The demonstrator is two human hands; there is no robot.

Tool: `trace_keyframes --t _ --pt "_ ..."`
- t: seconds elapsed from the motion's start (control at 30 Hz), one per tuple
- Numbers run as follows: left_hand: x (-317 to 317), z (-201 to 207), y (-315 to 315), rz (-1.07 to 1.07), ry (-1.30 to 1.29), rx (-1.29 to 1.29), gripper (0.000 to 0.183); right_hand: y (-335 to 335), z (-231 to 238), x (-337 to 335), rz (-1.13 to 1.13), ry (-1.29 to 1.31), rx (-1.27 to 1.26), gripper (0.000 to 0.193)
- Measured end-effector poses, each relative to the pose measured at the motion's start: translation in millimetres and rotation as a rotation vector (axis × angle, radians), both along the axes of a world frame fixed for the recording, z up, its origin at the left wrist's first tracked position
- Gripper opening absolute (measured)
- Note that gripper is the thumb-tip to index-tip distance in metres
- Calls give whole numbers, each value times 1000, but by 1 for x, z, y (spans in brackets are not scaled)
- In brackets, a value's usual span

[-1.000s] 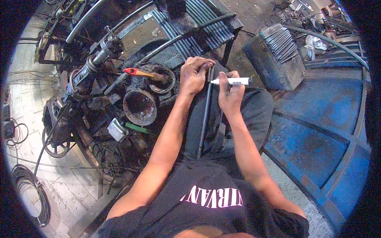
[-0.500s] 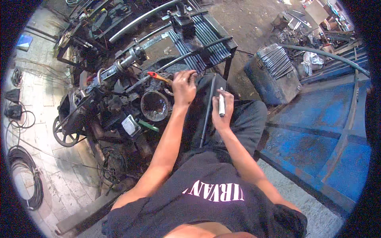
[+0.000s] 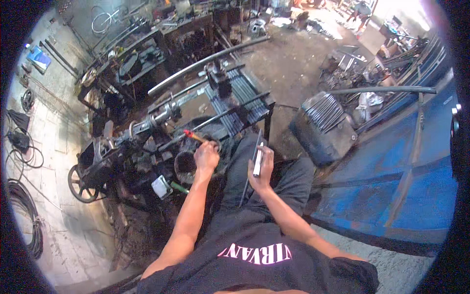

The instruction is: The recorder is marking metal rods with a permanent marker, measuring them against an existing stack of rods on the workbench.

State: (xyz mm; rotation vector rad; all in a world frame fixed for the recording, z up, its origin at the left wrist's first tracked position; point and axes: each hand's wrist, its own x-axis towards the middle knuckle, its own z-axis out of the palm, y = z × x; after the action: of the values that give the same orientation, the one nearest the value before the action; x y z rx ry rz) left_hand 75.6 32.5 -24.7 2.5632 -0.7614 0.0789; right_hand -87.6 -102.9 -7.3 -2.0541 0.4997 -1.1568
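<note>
My right hand [image 3: 264,169] is closed round a white marker pen [image 3: 257,164] with a black end. Along the fingers' left side, a thin dark rod [image 3: 245,193] slants over my lap; whether those fingers also grip it I cannot tell. My left hand [image 3: 207,156], fingers curled, is at the end of a brush-like tool with an orange handle and red tip [image 3: 194,136]. Just below and left of that hand is a round, blackened pipe mouth [image 3: 185,164] on the machine.
Dark machinery with a handwheel [image 3: 82,183] fills the left. Beyond my knees, metal rods lie on a rack [image 3: 240,105]. More rods top a dark box [image 3: 325,134] at right, beside a large blue metal panel [image 3: 372,196]. Coiled cable [image 3: 24,215] lies far left.
The view has tilted up, showing more of the workshop floor beyond. My left hand has moved closer to the brush-like tool. My right hand still has the marker.
</note>
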Motion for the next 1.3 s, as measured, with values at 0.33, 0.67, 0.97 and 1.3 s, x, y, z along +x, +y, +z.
trace_keyframes --t 0.33,0.67,0.97,1.3 --pt "-17 54 -15 0 -68 -287 18 1 61 -17 134 -228 131 52" --pt "-41 218 -82 -463 841 -879 23 -9 147 -17 189 -258 94 43" --pt "-51 180 -66 -383 936 -1018 31 12 134 -50 263 -277 575 52" --pt "-38 154 -48 -390 1077 -1113 25 15 117 -42 291 -227 608 25"
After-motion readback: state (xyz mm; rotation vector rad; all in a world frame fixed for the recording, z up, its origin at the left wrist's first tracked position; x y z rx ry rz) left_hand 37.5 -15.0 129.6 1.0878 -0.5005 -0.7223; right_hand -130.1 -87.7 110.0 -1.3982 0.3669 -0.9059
